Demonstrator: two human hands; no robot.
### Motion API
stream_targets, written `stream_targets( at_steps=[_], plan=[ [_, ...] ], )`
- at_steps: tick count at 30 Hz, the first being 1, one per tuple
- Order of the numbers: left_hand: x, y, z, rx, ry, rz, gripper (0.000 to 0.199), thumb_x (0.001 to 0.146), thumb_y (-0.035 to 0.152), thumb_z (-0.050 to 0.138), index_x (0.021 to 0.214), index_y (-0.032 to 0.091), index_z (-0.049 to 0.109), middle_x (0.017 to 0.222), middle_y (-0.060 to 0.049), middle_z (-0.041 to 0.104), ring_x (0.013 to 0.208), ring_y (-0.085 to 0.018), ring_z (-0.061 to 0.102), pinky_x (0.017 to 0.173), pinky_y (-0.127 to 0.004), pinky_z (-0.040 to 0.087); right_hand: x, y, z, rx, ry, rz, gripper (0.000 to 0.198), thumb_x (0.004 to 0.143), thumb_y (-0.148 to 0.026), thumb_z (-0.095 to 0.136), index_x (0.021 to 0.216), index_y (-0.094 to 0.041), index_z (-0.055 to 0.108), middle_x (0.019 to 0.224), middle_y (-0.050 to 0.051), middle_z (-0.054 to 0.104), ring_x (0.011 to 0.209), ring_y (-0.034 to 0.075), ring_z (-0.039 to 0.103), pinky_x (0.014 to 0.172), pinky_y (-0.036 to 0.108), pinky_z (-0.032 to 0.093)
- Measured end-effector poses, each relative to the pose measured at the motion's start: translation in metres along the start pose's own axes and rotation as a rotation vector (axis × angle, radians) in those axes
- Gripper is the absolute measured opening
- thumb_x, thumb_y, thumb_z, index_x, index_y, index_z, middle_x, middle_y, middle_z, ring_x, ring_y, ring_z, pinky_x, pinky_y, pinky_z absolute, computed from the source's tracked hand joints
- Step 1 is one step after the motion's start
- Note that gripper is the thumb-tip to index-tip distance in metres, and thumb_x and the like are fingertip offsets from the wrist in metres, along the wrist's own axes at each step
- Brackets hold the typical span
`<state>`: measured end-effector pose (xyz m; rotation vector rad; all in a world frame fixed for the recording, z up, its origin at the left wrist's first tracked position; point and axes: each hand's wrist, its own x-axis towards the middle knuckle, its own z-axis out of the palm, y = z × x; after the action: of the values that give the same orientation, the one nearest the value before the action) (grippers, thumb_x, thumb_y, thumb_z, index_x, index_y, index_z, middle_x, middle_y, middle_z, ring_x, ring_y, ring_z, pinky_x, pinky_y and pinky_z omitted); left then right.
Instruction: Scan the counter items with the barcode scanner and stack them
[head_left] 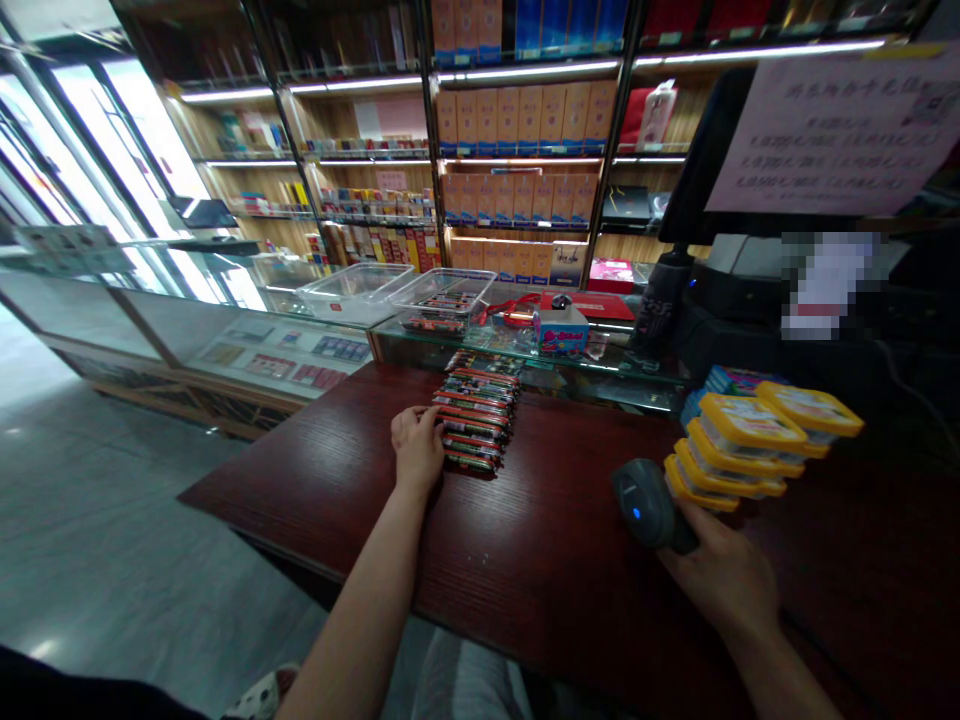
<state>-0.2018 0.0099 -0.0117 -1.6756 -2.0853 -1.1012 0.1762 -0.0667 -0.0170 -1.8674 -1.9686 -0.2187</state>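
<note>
My right hand is wrapped round the handle of a dark barcode scanner with a small blue light, held above the brown counter. A row of slim wrapped sticks, in red, green and black wrappers, lies side by side on the wood. At the left ends of these sticks is my left hand, its fingers curled and its fingertips pinching at one of them. Just past the scanner stand stacked clear tubs with yellow lids.
Behind the sticks is a glass counter bearing clear plastic bins and a small blue-and-pink box. A monitor with a pink paper sign stands at right. Lit shelves of boxes line the back wall.
</note>
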Motion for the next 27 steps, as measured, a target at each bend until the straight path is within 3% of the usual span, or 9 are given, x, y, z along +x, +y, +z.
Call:
stream_targets(
  at_steps=[7, 12, 17, 27],
  plan=[
    [-0.001, 0.016, -0.003, -0.037, -0.022, 0.102, 0.029, 0.084, 0.022, 0.046, 0.108, 0.022, 0.063, 0.107, -0.011, 0.054, 0.107, -0.027, 0.045, 0.098, -0.046, 0.036, 0.003, 0.002, 0.002, 0.091, 0.028, -0.008, 0.03, 0.078, -0.038, 0.052, 0.103, -0.024, 0.063, 0.093, 0.007, 0.072, 0.078, 0.024, 0.067, 0.061, 0.032, 0.045],
    [-0.001, 0.051, 0.002, -0.076, -0.098, 0.264, 0.03, 0.083, 0.02, 0.048, 0.11, 0.022, 0.062, 0.106, -0.01, 0.054, 0.105, -0.027, 0.046, 0.098, -0.045, 0.036, 0.012, -0.001, -0.01, 0.158, -0.063, 0.008, 0.027, 0.076, -0.036, 0.054, 0.099, -0.026, 0.064, 0.088, 0.004, 0.072, 0.078, 0.024, 0.068, 0.061, 0.03, 0.042],
    [-0.004, 0.112, 0.011, -0.221, -0.163, 0.423, 0.028, 0.084, 0.02, 0.048, 0.109, 0.021, 0.061, 0.106, -0.009, 0.055, 0.104, -0.025, 0.047, 0.095, -0.043, 0.039, 0.015, 0.002, -0.035, 0.249, -0.148, 0.074, 0.026, 0.072, -0.034, 0.058, 0.096, -0.027, 0.065, 0.083, 0.003, 0.073, 0.079, 0.024, 0.068, 0.06, 0.027, 0.04],
    [-0.006, 0.257, 0.025, -0.692, -0.359, 0.74, 0.037, 0.084, 0.021, 0.053, 0.121, 0.024, 0.054, 0.113, -0.008, 0.053, 0.105, -0.02, 0.053, 0.093, -0.036, 0.046, -0.018, 0.048, -0.055, 0.473, 0.037, 0.175, 0.032, 0.068, -0.036, 0.058, 0.096, -0.024, 0.066, 0.08, 0.004, 0.073, 0.076, 0.025, 0.068, 0.063, 0.03, 0.048]
  ],
)
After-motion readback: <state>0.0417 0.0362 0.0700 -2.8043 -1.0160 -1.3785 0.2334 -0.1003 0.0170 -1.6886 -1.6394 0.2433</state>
